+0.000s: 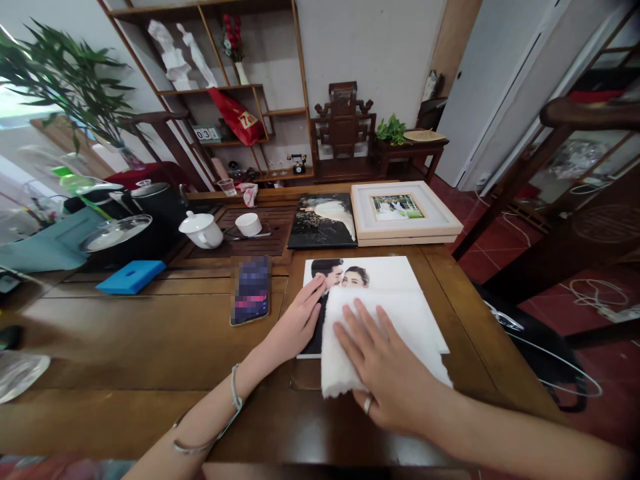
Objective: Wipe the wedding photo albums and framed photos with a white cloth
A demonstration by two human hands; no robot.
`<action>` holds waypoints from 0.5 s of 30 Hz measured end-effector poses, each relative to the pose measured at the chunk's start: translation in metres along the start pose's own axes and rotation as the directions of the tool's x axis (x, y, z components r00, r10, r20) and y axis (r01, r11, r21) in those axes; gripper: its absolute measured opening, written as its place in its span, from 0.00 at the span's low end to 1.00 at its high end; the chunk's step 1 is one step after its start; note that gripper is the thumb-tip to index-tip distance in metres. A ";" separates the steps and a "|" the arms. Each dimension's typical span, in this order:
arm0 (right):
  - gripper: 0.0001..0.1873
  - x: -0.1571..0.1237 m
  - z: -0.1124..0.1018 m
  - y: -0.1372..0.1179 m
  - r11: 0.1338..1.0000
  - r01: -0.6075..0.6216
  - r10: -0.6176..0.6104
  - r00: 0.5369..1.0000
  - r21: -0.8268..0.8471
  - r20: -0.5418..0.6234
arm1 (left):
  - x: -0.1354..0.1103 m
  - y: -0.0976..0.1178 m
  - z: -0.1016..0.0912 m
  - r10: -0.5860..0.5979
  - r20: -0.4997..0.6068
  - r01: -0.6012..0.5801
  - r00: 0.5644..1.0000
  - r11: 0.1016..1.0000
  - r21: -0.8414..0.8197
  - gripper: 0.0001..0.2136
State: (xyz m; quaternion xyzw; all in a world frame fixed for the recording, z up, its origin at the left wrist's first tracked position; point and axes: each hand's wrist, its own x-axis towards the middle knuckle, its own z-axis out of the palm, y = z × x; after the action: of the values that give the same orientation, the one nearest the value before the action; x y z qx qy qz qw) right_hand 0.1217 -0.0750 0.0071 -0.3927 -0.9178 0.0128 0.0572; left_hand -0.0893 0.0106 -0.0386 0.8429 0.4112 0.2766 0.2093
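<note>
Print: right of centre in the frame, flat on the bench point(165, 363); print point(390, 272) partly covered by the cloth.
Print direction: pictured heads towards the upper frame, so the top edge points away from the wearer.
Long axis: seems to run left-right in the frame; foreshortening and the cloth leave this uncertain.
Left hand: left hand point(302, 319) unclenched, fingers extended on the print's left part, aimed upper right.
Right hand: right hand point(393, 363) spread palm down on the white cloth point(337, 368), fingers aimed upper left.
Cloth: over the print's lower right, overhanging its near edge.
Phone: left of the print, apart; phone point(253, 293) on the bench.
Wiping, judged: keep pressure light and even, cloth flat under the palm; brace the print by its edge, since fingertips may smudge the surface.
</note>
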 end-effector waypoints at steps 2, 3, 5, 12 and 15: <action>0.44 -0.006 -0.002 -0.009 0.999 0.036 -0.036 0.999 0.012 0.001 | 0.000 0.000 0.000 -0.003 0.006 0.003 1.000 1.000 -0.002 0.22; 0.44 -0.007 -0.003 -0.008 0.998 0.051 -0.051 0.999 0.027 0.009 | 0.000 0.000 0.000 -0.005 0.009 0.005 1.000 1.000 -0.003 0.22; 0.42 -0.004 -0.005 0.002 0.997 0.049 -0.051 0.998 0.063 0.036 | -0.001 -0.001 0.000 -0.004 0.016 0.004 1.000 1.000 0.001 0.22; 0.38 0.024 0.004 0.034 0.979 -0.197 0.196 0.980 -0.043 -0.027 | 0.000 0.001 -0.001 -0.005 0.025 0.005 1.000 1.000 0.016 0.22; 0.40 0.020 0.010 0.009 0.986 -0.162 0.159 0.985 -0.047 -0.060 | 0.000 0.000 0.000 -0.009 0.018 0.009 1.000 1.000 0.014 0.22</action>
State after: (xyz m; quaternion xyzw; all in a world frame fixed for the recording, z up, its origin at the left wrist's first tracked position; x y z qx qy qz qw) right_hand 0.1133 -0.0542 -0.0016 -0.4670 -0.8812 -0.0172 0.0716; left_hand -0.0891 0.0106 -0.0382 0.8449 0.4151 0.2654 0.2085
